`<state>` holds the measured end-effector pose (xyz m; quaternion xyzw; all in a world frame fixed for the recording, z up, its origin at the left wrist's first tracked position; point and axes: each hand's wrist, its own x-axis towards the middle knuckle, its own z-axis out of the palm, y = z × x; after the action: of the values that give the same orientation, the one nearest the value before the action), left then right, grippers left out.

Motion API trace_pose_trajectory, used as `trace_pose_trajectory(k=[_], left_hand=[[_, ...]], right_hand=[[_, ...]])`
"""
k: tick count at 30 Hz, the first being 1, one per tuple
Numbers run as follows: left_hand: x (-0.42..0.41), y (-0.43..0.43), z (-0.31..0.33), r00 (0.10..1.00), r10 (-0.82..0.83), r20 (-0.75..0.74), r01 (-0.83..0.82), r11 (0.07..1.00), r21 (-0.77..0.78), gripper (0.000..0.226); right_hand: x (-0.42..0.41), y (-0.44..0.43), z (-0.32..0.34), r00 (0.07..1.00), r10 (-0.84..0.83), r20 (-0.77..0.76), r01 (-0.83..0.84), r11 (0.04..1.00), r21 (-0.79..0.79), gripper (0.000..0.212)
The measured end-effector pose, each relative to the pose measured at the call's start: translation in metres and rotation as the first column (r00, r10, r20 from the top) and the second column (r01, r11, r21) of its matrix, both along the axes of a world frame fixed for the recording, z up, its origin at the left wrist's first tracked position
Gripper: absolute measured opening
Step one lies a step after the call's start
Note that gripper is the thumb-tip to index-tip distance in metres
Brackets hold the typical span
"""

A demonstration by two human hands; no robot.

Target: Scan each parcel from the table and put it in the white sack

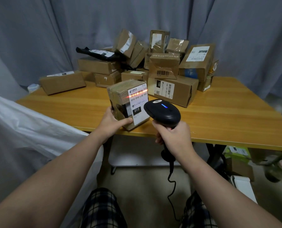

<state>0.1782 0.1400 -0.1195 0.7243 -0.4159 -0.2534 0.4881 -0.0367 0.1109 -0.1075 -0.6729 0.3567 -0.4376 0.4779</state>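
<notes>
The white label on the parcel held in the left hand reads "010-010-L30-551", with "010" in a black patch lower down. The large box just behind it carries "15H" in a black patch and a code beginning "15H-15". The rear right box has a label bearing "010". The mark on the scanner in the right hand is too small to read.

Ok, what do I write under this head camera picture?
The left hand holds a taped brown cardboard parcel while the right hand aims a black handheld scanner at its label.
</notes>
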Motion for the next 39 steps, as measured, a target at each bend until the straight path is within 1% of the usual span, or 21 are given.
trace_pose_trajectory(k=[7, 10, 14, 17, 19, 21, 23, 25, 27, 28, 29, 31, 33, 34, 36, 38, 39], left_hand=[[0.0, -0.002, -0.001, 1.0, 0.0, -0.01, 0.0, 1.0, -0.004, 0.094], [-0.003, 0.001, 0.001, 0.999, 0.02, -0.051, -0.021, 1.0, -0.023, 0.095], [-0.007, 0.018, 0.01, 0.983, 0.096, -0.155, -0.12, 0.981, -0.155, 0.089], [0.004, 0.04, 0.016, 0.968, 0.157, -0.194, -0.203, 0.947, -0.248, 0.071], [0.02, 0.06, 0.017, 0.955, 0.199, -0.222, -0.259, 0.923, -0.286, 0.064], [0.038, 0.083, 0.013, 0.938, 0.255, -0.236, -0.32, 0.896, -0.306, 0.064], [0.056, 0.111, 0.007, 0.913, 0.332, -0.24, -0.396, 0.864, -0.311, 0.068], [0.075, 0.143, -0.004, 0.862, 0.438, -0.255, -0.502, 0.804, -0.318, 0.074], [0.097, 0.179, -0.022, 0.777, 0.577, -0.253, -0.63, 0.713, -0.307, 0.084], [0.108, 0.197, -0.035, 0.712, 0.661, -0.237, -0.702, 0.658, -0.273, 0.089], [0.12, 0.213, -0.05, 0.639, 0.741, -0.207, -0.768, 0.602, -0.217, 0.095], [0.14, 0.239, -0.077, 0.506, 0.857, -0.093, -0.862, 0.501, -0.071, 0.106], [0.157, 0.251, -0.096, 0.418, 0.904, 0.089, -0.907, 0.409, 0.1, 0.111], [0.165, 0.252, -0.101, 0.411, 0.889, 0.201, -0.908, 0.379, 0.179, 0.111], [0.178, 0.245, -0.108, 0.448, 0.781, 0.434, -0.893, 0.367, 0.261, 0.107], [0.195, 0.231, -0.117, 0.462, 0.63, 0.624, -0.881, 0.409, 0.239, 0.092], [0.202, 0.224, -0.12, 0.463, 0.557, 0.689, -0.871, 0.433, 0.234, 0.086]], right_hand=[[-0.001, 0.002, -0.003, 1.0, 0.017, 0.011, -0.017, 1.0, -0.005, 0.013], [0.002, 0.003, -0.002, 0.999, 0.034, 0.03, -0.034, 0.999, -0.002, 0.012], [0.022, 0.009, 0.012, 0.995, 0.084, 0.057, -0.081, 0.995, -0.05, 0.011], [0.05, 0.021, 0.024, 0.982, 0.174, 0.079, -0.168, 0.983, -0.077, 0.011], [0.073, 0.033, 0.029, 0.972, 0.217, 0.096, -0.211, 0.975, -0.069, 0.016], [0.099, 0.046, 0.029, 0.962, 0.262, 0.082, -0.26, 0.965, -0.041, 0.021], [0.126, 0.06, 0.025, 0.941, 0.334, 0.053, -0.332, 0.942, -0.042, 0.017], [0.152, 0.072, 0.017, 0.921, 0.39, 0.012, -0.389, 0.92, -0.049, 0.017], [0.177, 0.083, 0.005, 0.898, 0.438, -0.032, -0.439, 0.898, -0.018, 0.025], [0.189, 0.089, 0.0, 0.886, 0.461, -0.054, -0.462, 0.887, -0.004, 0.029], [0.2, 0.095, -0.007, 0.876, 0.476, -0.078, -0.477, 0.879, 0.005, 0.033], [0.22, 0.104, -0.02, 0.867, 0.483, -0.126, -0.483, 0.875, 0.034, 0.036], [0.238, 0.111, -0.034, 0.859, 0.48, -0.178, -0.479, 0.876, 0.054, 0.04], [0.245, 0.113, -0.042, 0.854, 0.478, -0.205, -0.479, 0.876, 0.052, 0.042], [0.257, 0.114, -0.055, 0.844, 0.466, -0.266, -0.474, 0.88, 0.036, 0.047], [0.265, 0.112, -0.066, 0.841, 0.458, -0.288, -0.472, 0.881, 0.026, 0.044], [0.268, 0.11, -0.071, 0.841, 0.461, -0.282, -0.474, 0.88, 0.024, 0.041]])
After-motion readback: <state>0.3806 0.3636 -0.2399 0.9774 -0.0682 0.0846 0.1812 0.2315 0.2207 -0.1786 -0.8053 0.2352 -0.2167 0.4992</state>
